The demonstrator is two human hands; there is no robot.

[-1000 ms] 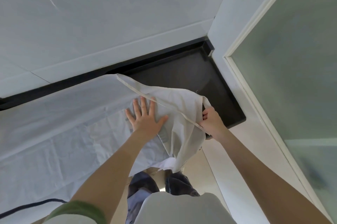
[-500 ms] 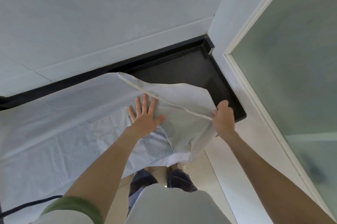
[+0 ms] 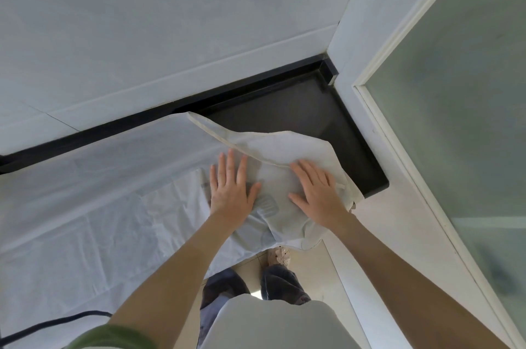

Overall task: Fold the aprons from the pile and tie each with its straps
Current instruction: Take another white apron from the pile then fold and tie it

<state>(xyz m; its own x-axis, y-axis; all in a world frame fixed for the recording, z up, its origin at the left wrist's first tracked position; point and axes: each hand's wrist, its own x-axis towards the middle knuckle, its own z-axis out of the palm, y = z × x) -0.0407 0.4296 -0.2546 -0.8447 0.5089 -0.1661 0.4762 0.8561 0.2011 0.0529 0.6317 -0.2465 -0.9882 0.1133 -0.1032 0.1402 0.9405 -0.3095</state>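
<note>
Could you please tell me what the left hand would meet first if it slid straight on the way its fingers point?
The left hand, flat on the apron, would probably meet the strap first, lying just beyond its fingers.

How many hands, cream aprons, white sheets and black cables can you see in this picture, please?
Hands: 2 (left hand, right hand, both flat on the apron)
Cream apron: 1
White sheet: 1
Black cable: 1
Total: 5
</note>
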